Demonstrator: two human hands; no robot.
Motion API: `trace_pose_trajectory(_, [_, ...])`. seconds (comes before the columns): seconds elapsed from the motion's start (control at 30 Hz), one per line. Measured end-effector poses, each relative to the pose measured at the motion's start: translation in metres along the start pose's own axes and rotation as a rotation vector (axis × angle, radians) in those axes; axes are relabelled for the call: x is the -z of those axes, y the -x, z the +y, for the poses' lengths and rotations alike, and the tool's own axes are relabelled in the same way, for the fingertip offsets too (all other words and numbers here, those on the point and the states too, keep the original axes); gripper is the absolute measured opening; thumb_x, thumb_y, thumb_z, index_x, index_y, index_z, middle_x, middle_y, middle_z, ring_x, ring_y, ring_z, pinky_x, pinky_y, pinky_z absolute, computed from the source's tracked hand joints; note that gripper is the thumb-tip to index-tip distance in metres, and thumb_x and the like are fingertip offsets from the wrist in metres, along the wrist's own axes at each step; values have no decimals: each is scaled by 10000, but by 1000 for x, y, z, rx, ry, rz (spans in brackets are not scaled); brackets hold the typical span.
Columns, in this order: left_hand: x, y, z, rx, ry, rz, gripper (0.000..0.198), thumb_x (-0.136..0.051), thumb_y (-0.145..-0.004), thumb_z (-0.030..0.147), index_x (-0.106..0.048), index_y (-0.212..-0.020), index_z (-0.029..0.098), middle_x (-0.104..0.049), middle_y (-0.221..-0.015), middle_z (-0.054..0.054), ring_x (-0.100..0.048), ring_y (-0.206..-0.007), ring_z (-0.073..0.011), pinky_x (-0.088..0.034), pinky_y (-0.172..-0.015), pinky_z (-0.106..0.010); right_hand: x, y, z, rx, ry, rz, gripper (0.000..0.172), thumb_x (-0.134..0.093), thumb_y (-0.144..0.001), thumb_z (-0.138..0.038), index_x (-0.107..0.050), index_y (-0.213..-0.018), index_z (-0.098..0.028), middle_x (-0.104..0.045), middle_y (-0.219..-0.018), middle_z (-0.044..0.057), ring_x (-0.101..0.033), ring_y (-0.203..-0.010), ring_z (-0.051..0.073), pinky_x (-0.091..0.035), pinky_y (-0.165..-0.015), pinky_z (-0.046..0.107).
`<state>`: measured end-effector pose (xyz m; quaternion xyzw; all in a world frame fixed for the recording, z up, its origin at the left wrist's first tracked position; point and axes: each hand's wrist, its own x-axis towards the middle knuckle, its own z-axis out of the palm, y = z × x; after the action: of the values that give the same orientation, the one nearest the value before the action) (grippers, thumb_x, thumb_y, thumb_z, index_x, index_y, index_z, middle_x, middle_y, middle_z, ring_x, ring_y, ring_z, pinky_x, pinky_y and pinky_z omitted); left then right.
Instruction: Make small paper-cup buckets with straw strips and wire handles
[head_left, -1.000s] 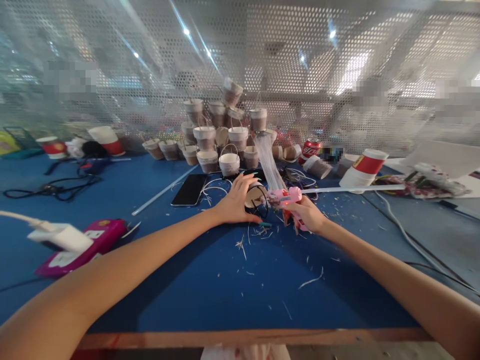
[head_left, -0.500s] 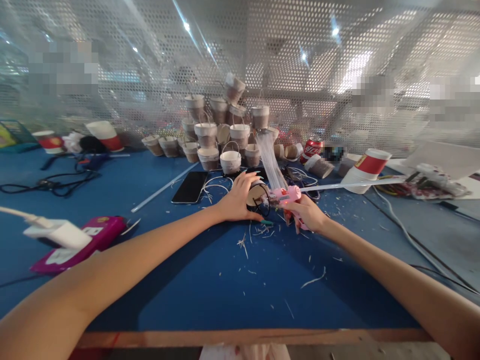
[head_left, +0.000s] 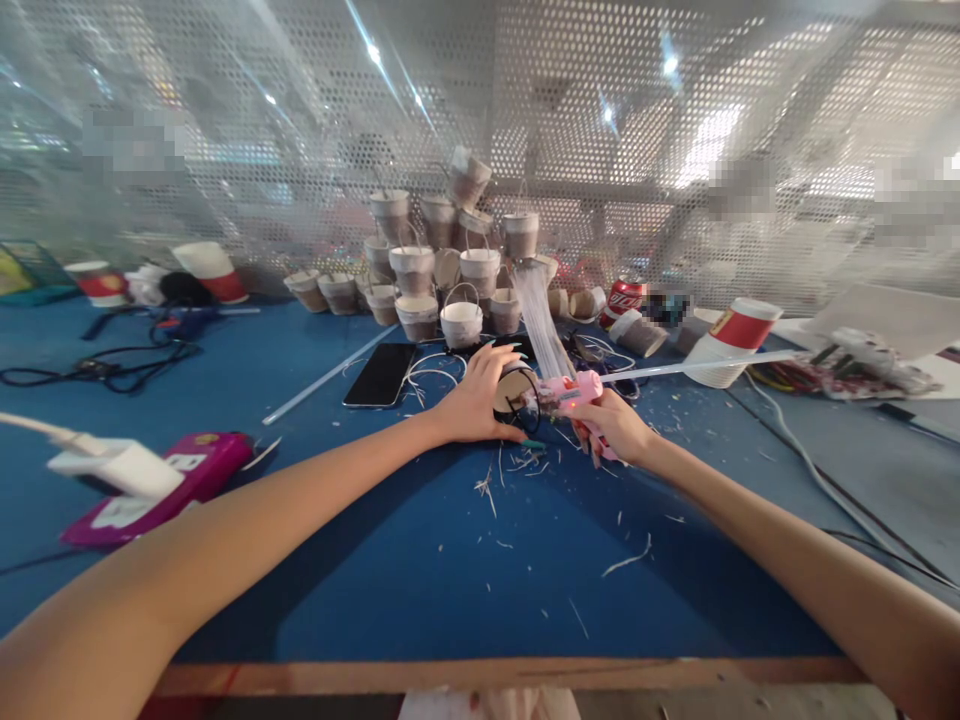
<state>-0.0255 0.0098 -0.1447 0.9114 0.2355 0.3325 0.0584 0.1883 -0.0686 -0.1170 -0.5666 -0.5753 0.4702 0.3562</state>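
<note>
My left hand (head_left: 474,398) is wrapped round a small paper cup (head_left: 512,388) lying on its side on the blue table (head_left: 420,560), with a black wire loop at the cup's mouth. My right hand (head_left: 611,428) grips a pink glue gun (head_left: 571,393), its nozzle touching the cup's rim. A long clear glue stick (head_left: 697,369) juts from the back of the gun to the right. Just behind the hands stands a pile of small paper-cup baskets with handles (head_left: 442,265).
A black phone (head_left: 380,375) lies left of the cup. A pink power strip with a white plug (head_left: 154,480) sits at the left. Cables, red-and-white paper cups (head_left: 731,335), a red can (head_left: 621,297) and glue scraps lie around. A perforated metal screen stands behind.
Almost nothing has moved; the view shifted slightly, and both hands keep the cup and glue gun together at the same spot.
</note>
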Motion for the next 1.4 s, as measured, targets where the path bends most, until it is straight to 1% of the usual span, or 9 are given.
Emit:
trace_pose_trajectory(0.27, [1,0,1,12,0,-10,1047,-719,-517,682,-294,-1323,165,-342,-1377,-232,-263,-1330,-421,-236,-1072,-639,2,-1,0,8,4,-16,360,-567,-701,-336,-405,-407,-206,-394,-318,-41,-383,-242,75,-301,-247,199])
trace_pose_trajectory(0.63, [1,-1,2,34,38,-14,1061,-713,-501,700,-309,-1324,167,-342,-1385,-226,-247,-1336,-420,-217,-1082,-631,2,-1,4,39,-12,-14,315,-561,-673,-323,-401,-421,-219,-379,-321,-39,-374,-268,91,-333,-268,235])
trace_pose_trajectory(0.7, [2,-1,2,33,39,-17,1060,-713,-501,702,-309,-1324,169,-343,-1386,-225,-254,-1335,-416,-220,-1083,-627,3,0,5,38,-14,-26,281,-566,-666,-337,-436,-453,-208,-427,-351,-32,-389,-267,93,-340,-257,236])
trace_pose_trajectory(0.8, [3,-1,2,28,29,-17,1055,-715,-507,696,-314,-1320,156,-346,-1381,-233,-261,-1334,-410,-229,-1083,-621,4,0,6,43,-45,-57,187,-581,-650,-347,-529,-577,-183,-551,-460,-8,-445,-296,105,-374,-258,242])
trace_pose_trajectory(0.9, [3,-1,2,27,23,-16,1051,-717,-509,693,-318,-1318,154,-348,-1378,-233,-271,-1329,-409,-240,-1077,-626,5,0,6,48,-79,-73,176,-585,-640,-343,-566,-656,-169,-597,-514,4,-458,-307,102,-388,-262,236])
trace_pose_trajectory(1.13, [1,-1,1,19,17,-7,1042,-714,-515,690,-315,-1318,162,-352,-1376,-230,-274,-1328,-412,-246,-1076,-622,6,2,0,4,-81,-67,153,-570,-623,-325,-548,-589,-177,-579,-474,5,-404,-267,86,-367,-249,234])
trace_pose_trajectory(1.23, [1,-1,0,20,16,-3,1039,-711,-515,693,-314,-1318,168,-353,-1377,-224,-266,-1332,-413,-238,-1078,-625,6,2,-2,-5,-94,-50,150,-568,-628,-303,-535,-545,-183,-540,-429,-9,-386,-262,78,-326,-245,215])
trace_pose_trajectory(1.3, [0,-1,0,25,24,-1,1041,-710,-514,696,-311,-1322,176,-352,-1378,-220,-259,-1333,-418,-232,-1074,-633,6,2,-2,-18,-89,-43,186,-567,-633,-294,-507,-493,-187,-516,-399,-10,-376,-259,74,-300,-244,208])
trace_pose_trajectory(1.4, [0,-1,-1,23,29,0,1048,-711,-507,698,-310,-1323,177,-348,-1379,-222,-255,-1333,-423,-233,-1071,-637,6,2,-2,-53,-68,-39,246,-577,-642,-303,-475,-445,-196,-495,-373,-9,-391,-256,86,-310,-247,221])
